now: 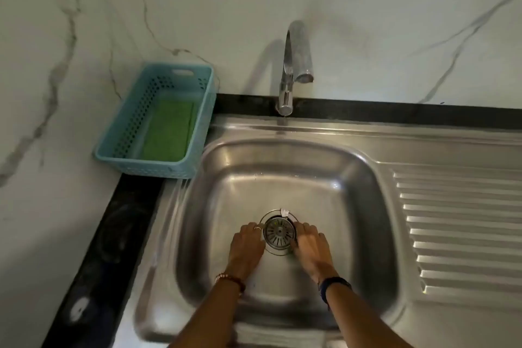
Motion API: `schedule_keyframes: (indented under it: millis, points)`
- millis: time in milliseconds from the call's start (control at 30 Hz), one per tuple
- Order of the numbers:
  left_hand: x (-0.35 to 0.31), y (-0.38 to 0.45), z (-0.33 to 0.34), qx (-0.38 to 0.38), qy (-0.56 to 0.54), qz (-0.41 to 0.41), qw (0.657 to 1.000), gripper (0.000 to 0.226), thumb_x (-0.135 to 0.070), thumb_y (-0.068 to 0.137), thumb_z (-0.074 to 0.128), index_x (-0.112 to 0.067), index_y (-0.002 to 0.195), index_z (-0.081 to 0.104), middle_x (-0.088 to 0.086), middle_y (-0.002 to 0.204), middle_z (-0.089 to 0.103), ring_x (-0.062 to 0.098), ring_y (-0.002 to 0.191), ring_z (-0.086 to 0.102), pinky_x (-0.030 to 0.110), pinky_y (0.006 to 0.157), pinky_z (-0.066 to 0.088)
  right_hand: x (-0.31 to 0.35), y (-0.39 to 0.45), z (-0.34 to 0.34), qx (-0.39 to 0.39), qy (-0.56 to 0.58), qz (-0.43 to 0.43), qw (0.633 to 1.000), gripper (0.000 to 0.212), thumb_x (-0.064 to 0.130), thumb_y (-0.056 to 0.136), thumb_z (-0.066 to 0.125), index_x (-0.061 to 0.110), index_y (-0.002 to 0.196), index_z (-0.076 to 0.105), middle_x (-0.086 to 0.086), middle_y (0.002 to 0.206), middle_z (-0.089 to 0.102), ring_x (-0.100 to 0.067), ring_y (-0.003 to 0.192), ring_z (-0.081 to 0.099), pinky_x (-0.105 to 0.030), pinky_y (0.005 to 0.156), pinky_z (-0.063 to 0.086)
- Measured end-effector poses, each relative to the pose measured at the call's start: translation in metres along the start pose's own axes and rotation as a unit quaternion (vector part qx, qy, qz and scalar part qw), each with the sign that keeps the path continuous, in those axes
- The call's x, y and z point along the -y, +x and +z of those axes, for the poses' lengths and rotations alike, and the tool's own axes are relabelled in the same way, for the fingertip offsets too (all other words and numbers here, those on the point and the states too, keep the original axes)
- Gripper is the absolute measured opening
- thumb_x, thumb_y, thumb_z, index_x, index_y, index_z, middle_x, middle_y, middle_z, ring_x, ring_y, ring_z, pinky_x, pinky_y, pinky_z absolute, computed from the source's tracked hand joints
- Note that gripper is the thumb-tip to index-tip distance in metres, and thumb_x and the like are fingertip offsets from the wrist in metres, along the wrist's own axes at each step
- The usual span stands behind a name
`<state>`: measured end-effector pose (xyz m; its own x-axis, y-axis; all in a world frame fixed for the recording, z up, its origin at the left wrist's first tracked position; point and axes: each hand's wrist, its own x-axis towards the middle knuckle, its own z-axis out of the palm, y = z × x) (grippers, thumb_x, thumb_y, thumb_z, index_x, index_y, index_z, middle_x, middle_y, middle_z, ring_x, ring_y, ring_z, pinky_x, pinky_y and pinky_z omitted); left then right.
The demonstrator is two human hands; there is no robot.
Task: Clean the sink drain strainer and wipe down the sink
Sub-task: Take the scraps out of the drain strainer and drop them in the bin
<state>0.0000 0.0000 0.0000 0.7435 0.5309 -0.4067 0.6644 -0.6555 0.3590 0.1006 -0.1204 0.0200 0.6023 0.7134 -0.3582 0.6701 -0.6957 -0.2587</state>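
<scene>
now we pinch the drain strainer (278,233) at the bottom of the sink (282,178), left hand (246,244) on its left edge, right hand (310,246) on its right.

The sink (285,183) is dull silver steel, its drainboard (463,232) ridged in parallel lines. The strainer (279,232) is grey metal with radial slots. A pale blue basket (158,121), perforated with small holes, holds a green sponge (169,128). The wall (84,22) is white marble with grey veins; the surface (113,234) is black; the tap (293,65) is chrome.
</scene>
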Motion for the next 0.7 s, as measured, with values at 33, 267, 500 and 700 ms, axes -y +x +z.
schedule_keyframes:
  millis: [33, 267, 500, 700]
  points:
    - [0.0, 0.004, 0.003, 0.003, -0.03, -0.021, 0.999, 0.045, -0.021, 0.091, 0.041, -0.017, 0.136, 0.038, 0.006, 0.138, 0.043, 0.022, 0.126, 0.039, 0.033, 0.101, 0.037, -0.002, 0.004, 0.003, 0.004, 0.013, 0.022, 1.0, 0.036, 0.022, 0.096, 0.039, 0.019, 0.132, 0.042, -0.002, 0.13, 0.052, -0.02, 0.117, 0.047, -0.03, 0.096, 0.039]
    - [-0.003, 0.023, 0.021, -0.062, -0.225, -0.113, 0.966, 0.025, -0.015, 0.09, 0.048, -0.01, 0.112, 0.059, 0.011, 0.112, 0.057, 0.025, 0.109, 0.051, 0.036, 0.091, 0.044, -0.004, 0.022, 0.016, -0.059, 0.139, 0.09, 0.984, 0.022, 0.02, 0.096, 0.044, 0.014, 0.112, 0.059, -0.005, 0.114, 0.06, -0.021, 0.103, 0.056, -0.03, 0.087, 0.048]
    - [-0.022, 0.003, -0.015, -0.05, -0.645, -0.279, 0.71, 0.013, -0.007, 0.088, 0.055, -0.003, 0.076, 0.059, 0.014, 0.068, 0.059, 0.022, 0.062, 0.06, 0.019, 0.048, 0.053, 0.003, 0.002, -0.009, -0.137, 0.185, 0.031, 0.973, 0.014, 0.023, 0.094, 0.053, 0.013, 0.1, 0.059, -0.004, 0.099, 0.065, -0.012, 0.076, 0.056, -0.014, 0.064, 0.044]
    - [-0.024, -0.042, -0.046, 0.035, -0.792, -0.161, 0.588, 0.022, -0.001, 0.089, 0.053, 0.01, 0.108, 0.058, 0.018, 0.108, 0.063, 0.02, 0.098, 0.06, 0.003, 0.081, 0.045, 0.011, -0.038, -0.035, -0.18, 0.217, -0.038, 0.959, 0.019, 0.023, 0.096, 0.052, 0.013, 0.108, 0.062, -0.002, 0.099, 0.072, -0.014, 0.086, 0.069, -0.012, 0.071, 0.05]
